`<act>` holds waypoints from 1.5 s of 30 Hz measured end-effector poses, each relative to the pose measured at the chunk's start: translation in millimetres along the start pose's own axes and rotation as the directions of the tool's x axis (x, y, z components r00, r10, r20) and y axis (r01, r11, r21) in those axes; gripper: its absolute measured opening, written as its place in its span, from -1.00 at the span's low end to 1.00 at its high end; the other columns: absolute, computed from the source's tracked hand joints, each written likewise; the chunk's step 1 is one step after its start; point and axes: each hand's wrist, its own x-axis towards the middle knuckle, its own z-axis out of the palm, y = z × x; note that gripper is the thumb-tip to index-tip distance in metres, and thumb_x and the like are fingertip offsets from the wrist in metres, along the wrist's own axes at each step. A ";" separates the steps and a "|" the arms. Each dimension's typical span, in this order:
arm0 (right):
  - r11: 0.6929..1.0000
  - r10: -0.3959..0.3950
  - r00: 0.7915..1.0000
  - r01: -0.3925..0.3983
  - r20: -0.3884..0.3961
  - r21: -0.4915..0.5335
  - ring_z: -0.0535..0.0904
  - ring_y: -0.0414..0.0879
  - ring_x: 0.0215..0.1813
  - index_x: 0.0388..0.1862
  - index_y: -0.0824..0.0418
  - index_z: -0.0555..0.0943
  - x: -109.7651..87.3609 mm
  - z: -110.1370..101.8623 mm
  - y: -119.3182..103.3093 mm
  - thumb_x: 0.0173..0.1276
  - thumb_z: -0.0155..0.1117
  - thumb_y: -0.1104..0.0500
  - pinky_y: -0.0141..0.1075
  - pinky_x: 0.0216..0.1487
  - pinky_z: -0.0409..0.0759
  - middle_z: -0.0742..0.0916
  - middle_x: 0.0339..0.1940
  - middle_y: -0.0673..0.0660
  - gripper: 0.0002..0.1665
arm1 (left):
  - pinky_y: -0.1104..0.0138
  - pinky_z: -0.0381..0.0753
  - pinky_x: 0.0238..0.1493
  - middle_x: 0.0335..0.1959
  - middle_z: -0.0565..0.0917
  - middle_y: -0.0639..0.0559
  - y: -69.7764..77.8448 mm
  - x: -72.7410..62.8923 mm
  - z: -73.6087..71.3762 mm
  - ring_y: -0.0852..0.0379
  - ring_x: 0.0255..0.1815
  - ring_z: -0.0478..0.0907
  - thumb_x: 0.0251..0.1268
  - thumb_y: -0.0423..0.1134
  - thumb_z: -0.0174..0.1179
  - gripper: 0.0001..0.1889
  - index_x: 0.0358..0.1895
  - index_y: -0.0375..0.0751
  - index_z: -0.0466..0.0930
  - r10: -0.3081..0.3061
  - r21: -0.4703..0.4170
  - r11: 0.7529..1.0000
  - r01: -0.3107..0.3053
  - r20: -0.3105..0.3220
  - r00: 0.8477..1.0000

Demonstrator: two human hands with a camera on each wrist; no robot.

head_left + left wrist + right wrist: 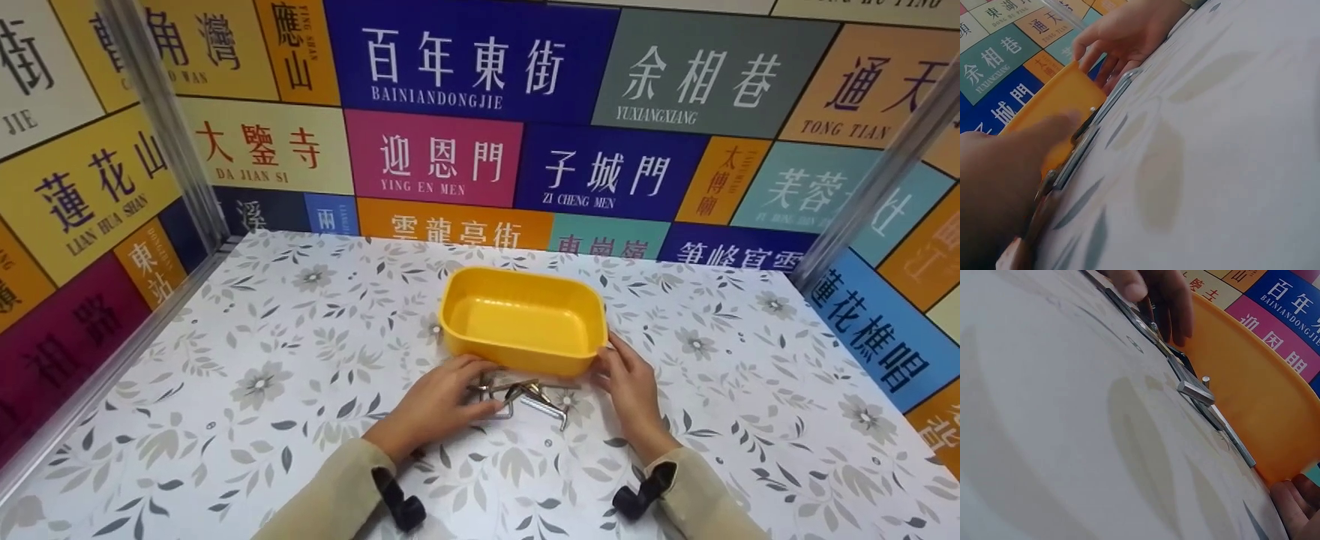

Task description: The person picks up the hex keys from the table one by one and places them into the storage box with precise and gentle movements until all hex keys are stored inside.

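Note:
A yellow, rounded rectangular tub (pixel 525 319) stands upright on the table with nothing visible inside. Just in front of it lies a small heap of metal tools, among them an L-shaped hex key (pixel 546 409) with a hexagonal end (pixel 1196 391). My left hand (pixel 442 401) is at the left end of the heap, thumb apart from the fingers, fingertips close to the tub's front wall. Those fingers partly hide the tools beneath. At the tub's front right corner, my right hand (pixel 630 386) touches the wall with its extended fingers, also visible in the left wrist view.
A white floral cloth (pixel 315 352) covers the table. Behind and along the sides rise panels with colourful street-name signs (pixel 465 60), joined by clear corner strips (pixel 165 120). Black straps (pixel 397 501) hang at both cuffs.

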 end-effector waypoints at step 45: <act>1.000 -0.012 1.000 0.012 -0.022 0.007 0.69 -0.31 -0.15 0.51 0.07 0.40 2.5 3.2 0.7 0.57 0.05 0.07 -0.47 -0.07 0.68 0.75 0.10 0.19 -0.43 | 0.26 0.47 -0.27 -0.38 0.67 -0.03 16.2 24.4 -32.7 0.08 -0.36 0.46 -0.11 -0.59 0.22 -0.69 -0.28 -0.18 0.72 -0.130 -0.027 0.990 0.135 0.142 0.981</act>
